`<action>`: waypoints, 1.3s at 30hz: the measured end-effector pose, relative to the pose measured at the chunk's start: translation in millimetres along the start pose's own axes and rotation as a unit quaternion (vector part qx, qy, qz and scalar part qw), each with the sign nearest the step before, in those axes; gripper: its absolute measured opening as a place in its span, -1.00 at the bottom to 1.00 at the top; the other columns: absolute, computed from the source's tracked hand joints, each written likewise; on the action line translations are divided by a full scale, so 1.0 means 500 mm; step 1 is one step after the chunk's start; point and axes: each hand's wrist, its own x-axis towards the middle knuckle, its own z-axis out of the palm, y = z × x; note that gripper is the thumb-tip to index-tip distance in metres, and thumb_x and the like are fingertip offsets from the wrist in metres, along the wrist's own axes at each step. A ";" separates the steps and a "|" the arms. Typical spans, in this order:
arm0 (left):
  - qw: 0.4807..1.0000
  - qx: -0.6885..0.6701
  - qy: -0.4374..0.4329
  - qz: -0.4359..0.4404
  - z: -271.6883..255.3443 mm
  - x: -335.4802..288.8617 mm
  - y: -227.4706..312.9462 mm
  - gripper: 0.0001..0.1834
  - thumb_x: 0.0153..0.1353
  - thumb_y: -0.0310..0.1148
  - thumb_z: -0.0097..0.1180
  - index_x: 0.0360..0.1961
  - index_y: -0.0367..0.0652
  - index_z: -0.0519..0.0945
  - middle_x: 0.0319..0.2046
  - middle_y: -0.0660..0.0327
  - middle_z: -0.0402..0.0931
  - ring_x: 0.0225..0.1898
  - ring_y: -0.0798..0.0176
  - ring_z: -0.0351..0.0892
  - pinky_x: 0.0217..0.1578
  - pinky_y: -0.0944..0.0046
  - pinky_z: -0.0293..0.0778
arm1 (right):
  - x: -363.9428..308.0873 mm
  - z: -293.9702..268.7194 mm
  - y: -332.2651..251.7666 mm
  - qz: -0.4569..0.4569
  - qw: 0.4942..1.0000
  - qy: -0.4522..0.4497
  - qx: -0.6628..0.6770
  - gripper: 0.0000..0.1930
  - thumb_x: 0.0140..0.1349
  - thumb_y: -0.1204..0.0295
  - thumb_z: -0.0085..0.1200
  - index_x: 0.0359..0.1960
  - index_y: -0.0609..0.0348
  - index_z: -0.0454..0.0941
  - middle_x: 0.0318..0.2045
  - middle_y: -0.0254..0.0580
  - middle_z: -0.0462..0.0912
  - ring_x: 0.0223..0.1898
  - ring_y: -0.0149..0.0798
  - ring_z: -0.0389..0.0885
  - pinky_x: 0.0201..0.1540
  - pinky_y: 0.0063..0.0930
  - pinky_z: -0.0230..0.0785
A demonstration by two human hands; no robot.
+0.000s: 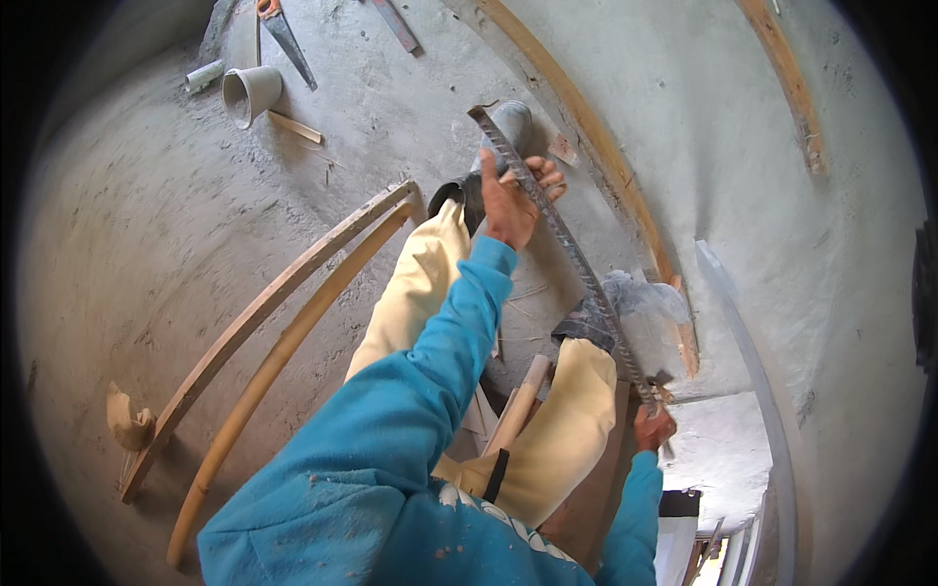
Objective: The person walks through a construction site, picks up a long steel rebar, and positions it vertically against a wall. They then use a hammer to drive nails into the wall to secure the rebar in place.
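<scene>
A long dark ribbed steel bar slants across in front of me, with a short bend at its far end. My left hand supports it near that end, thumb raised and fingers curled beneath. At the near right, my right hand is closed around the bar's lower end. Something small and brownish beside that fist is too unclear to name. Below the bar are my boots, one grey boot far ahead and the other partly covered by clear plastic.
Two long wooden poles lie on the left. A plank runs along the right, with a grey strip beyond. A bucket, a handsaw and a short pipe lie at the far left on the concrete floor.
</scene>
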 end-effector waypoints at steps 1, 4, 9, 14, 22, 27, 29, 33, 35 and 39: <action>0.999 -0.043 -0.025 -0.020 -0.007 0.002 0.023 -0.09 0.20 0.46 -0.34 -0.03 -0.32 0.41 -0.18 -0.07 0.50 -0.11 -0.06 0.54 -0.03 -0.11 0.45 | -0.040 -0.038 -0.016 0.011 0.999 -0.028 -0.037 -0.69 -0.03 0.19 0.16 -0.39 0.19 0.65 -0.54 0.11 0.63 -0.44 0.22 0.61 -0.31 -0.03 0.43; 0.995 -0.035 -0.022 -0.085 -0.033 0.061 0.093 -0.01 0.23 0.44 -0.45 0.16 -0.41 0.24 -0.02 -0.12 0.42 0.03 -0.10 0.48 0.08 -0.17 0.42 | -0.128 -0.124 -0.061 0.033 0.999 -0.022 -0.017 -0.72 -0.06 0.19 0.15 -0.50 0.19 0.62 -0.60 0.14 0.59 -0.51 0.22 0.58 -0.40 -0.01 0.40; 0.949 -0.089 -0.249 -0.174 -0.016 0.215 0.149 -0.20 0.37 0.22 -0.39 0.13 -0.44 0.31 -0.03 -0.08 0.50 0.02 -0.02 0.52 0.09 -0.02 0.45 | -0.230 -0.240 -0.103 0.063 0.995 -0.047 -0.057 -0.74 -0.08 0.23 0.13 -0.55 0.19 0.60 -0.65 0.11 0.56 -0.56 0.21 0.57 -0.45 -0.04 0.40; 0.958 0.246 -0.045 0.137 0.002 0.196 0.135 -0.54 0.37 -0.12 -0.02 -0.02 -0.38 0.52 -0.18 0.05 0.63 -0.15 0.19 0.63 -0.03 0.28 0.50 | -0.311 -0.288 -0.171 0.126 0.988 -0.037 -0.084 -0.73 -0.07 0.24 0.15 -0.56 0.24 0.62 -0.63 0.19 0.55 -0.54 0.24 0.57 -0.45 -0.01 0.38; 0.923 0.245 0.134 0.266 -0.123 0.277 0.307 -0.79 0.26 -0.44 0.09 -0.15 -0.35 0.61 -0.39 0.13 0.63 -0.39 0.30 0.62 -0.29 0.37 0.56 | -0.411 -0.315 -0.247 0.161 0.985 -0.023 -0.053 -0.58 -0.05 0.16 0.15 -0.39 0.38 0.62 -0.52 0.22 0.61 -0.44 0.26 0.60 -0.36 0.03 0.39; 0.947 0.178 0.111 0.245 -0.128 0.380 0.484 -0.72 0.26 -0.41 0.12 -0.06 -0.37 0.55 -0.38 0.12 0.60 -0.36 0.24 0.63 -0.33 0.32 0.63 | -0.435 -0.320 -0.286 0.235 0.966 -0.090 -0.061 -0.53 -0.03 0.12 0.16 -0.33 0.38 0.62 -0.49 0.21 0.62 -0.41 0.29 0.57 -0.32 0.04 0.40; 0.950 0.177 0.107 0.234 -0.102 0.422 0.533 -0.72 0.25 -0.41 0.12 -0.08 -0.39 0.56 -0.38 0.12 0.60 -0.35 0.24 0.63 -0.35 0.33 0.62 | -0.445 -0.316 -0.307 0.204 0.977 -0.032 -0.056 -0.55 -0.03 0.13 0.16 -0.34 0.37 0.62 -0.52 0.19 0.61 -0.46 0.29 0.56 -0.37 0.03 0.39; 0.900 0.363 0.103 0.221 -0.071 0.474 0.548 -0.81 0.17 -0.48 0.12 -0.21 -0.33 0.61 -0.39 0.09 0.59 -0.47 0.26 0.61 -0.41 0.30 0.59 | -0.465 -0.304 -0.327 0.210 0.967 0.009 -0.147 -0.65 -0.13 0.20 0.16 -0.60 0.35 0.59 -0.64 0.26 0.55 -0.52 0.26 0.57 -0.40 0.06 0.37; 0.726 0.618 0.087 0.289 -0.065 0.496 0.529 -0.79 0.08 -0.53 0.06 -0.24 -0.18 0.63 -0.28 -0.01 0.59 -0.28 0.02 0.62 -0.21 0.12 0.55 | -0.468 -0.294 -0.322 0.227 0.962 -0.016 -0.148 -0.65 -0.13 0.21 0.17 -0.59 0.35 0.58 -0.62 0.25 0.56 -0.51 0.26 0.57 -0.39 0.08 0.37; 0.616 0.715 0.059 0.326 -0.046 0.579 0.467 -0.70 0.05 -0.57 0.02 -0.16 -0.09 0.59 -0.16 -0.10 0.49 -0.03 -0.20 0.48 0.00 -0.03 0.42 | -0.474 -0.264 -0.293 0.258 0.950 -0.014 -0.175 -0.64 -0.15 0.22 0.19 -0.58 0.37 0.56 -0.59 0.25 0.56 -0.48 0.27 0.55 -0.36 0.09 0.37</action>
